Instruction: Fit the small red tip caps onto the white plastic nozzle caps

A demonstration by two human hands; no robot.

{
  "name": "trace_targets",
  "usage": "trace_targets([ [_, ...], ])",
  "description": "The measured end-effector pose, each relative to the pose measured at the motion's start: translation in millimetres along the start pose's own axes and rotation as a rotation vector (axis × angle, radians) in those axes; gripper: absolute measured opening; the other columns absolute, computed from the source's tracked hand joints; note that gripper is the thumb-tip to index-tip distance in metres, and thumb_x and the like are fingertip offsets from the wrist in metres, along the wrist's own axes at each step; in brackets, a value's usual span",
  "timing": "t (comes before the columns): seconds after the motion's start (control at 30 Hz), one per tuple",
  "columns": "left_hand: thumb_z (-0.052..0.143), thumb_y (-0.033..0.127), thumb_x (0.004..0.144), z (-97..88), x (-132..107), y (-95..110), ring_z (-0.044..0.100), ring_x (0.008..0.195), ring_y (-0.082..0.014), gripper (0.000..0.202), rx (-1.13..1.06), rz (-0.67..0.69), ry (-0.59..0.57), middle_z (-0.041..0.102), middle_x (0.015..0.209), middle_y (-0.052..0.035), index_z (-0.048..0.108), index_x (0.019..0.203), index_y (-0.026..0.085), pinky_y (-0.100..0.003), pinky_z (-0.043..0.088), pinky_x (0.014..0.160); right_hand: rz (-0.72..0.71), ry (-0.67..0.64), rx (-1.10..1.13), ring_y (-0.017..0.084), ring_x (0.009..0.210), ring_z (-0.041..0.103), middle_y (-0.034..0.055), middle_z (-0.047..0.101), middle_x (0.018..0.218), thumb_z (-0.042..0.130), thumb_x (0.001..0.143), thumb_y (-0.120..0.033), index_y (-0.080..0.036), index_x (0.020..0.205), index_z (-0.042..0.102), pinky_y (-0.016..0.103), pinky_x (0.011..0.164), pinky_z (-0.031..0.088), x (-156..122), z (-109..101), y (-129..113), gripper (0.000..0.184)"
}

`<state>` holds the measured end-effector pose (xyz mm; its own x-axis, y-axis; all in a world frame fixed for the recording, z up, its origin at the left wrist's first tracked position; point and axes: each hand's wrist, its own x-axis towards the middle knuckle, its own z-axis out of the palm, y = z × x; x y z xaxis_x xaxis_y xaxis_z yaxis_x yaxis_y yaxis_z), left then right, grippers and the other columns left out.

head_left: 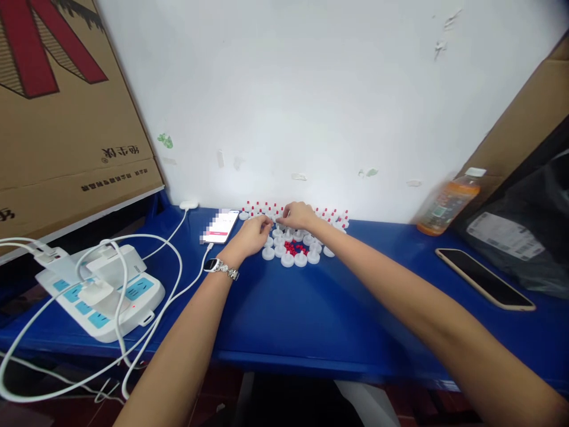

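Observation:
Several white round nozzle caps (287,259) stand on the blue table around a small heap of loose red tips (296,248). Behind them, near the wall, are rows of white nozzle caps with red tips (333,214) on their spouts. Over the left side of this group is my left hand (255,235), its fingers drawn together by the nozzle caps. My right hand (299,215) reaches over the middle, thumb and fingers pinched close to a white spout. What either hand holds is too small to make out.
To the left lie a lit phone (221,226) on a charging cable and a white power strip (106,296) with looping cables. On the right are a dark phone (484,279), an orange drink bottle (450,203) and a black plastic bag (524,219). A white wall (284,107) rises behind.

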<state>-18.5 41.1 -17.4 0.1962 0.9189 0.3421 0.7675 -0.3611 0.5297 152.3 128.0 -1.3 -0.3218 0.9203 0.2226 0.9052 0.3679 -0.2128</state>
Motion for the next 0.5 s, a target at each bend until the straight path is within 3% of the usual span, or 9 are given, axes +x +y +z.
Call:
trace_targets([
  [0.13, 0.048, 0.026, 0.095, -1.1, 1, 0, 0.068, 0.083, -0.0205, 0.023, -0.027, -0.023, 0.019, 0.074, 0.096, -0.0077, 0.066, 0.106, 0.017, -0.032, 0.052, 0.078, -0.031, -0.047, 0.029, 0.025, 0.092, 0.067, 0.0076, 0.076, 0.086, 0.073, 0.078, -0.042, -0.020, 0.079, 0.074, 0.036, 0.088, 0.044, 2, 3, 1, 0.022],
  [0.3, 0.052, 0.033, 0.094, -2.6, -1, 8, 0.066, 0.084, -0.0205, 0.027, -0.061, 0.006, 0.114, 0.070, 0.098, -0.0081, 0.063, 0.112, 0.016, -0.034, 0.052, 0.080, -0.059, 0.136, 0.359, 0.017, 0.073, 0.064, 0.0045, 0.073, 0.078, 0.069, 0.082, -0.040, -0.017, 0.079, 0.071, 0.027, 0.070, 0.044, -16, -7, 6, 0.023],
  [0.4, 0.060, 0.039, 0.089, 0.6, -5, 19, 0.063, 0.079, -0.0192, 0.045, -0.066, 0.112, 0.124, 0.066, 0.100, -0.0067, 0.054, 0.129, 0.019, -0.034, 0.052, 0.076, -0.058, 0.231, 0.579, 0.014, 0.062, 0.058, 0.0016, 0.066, 0.066, 0.065, 0.083, -0.044, -0.016, 0.079, 0.067, 0.025, 0.058, 0.039, -42, -16, 6, 0.028],
  [0.5, 0.065, 0.039, 0.087, 6.3, -9, 35, 0.062, 0.082, -0.0185, 0.051, -0.056, 0.244, 0.106, 0.064, 0.108, -0.0069, 0.052, 0.133, 0.023, -0.034, 0.051, 0.078, -0.042, 0.202, 0.718, 0.013, 0.057, 0.056, -0.0001, 0.062, 0.060, 0.065, 0.082, -0.045, -0.017, 0.075, 0.061, 0.025, 0.054, 0.038, -71, -21, 5, 0.029],
])
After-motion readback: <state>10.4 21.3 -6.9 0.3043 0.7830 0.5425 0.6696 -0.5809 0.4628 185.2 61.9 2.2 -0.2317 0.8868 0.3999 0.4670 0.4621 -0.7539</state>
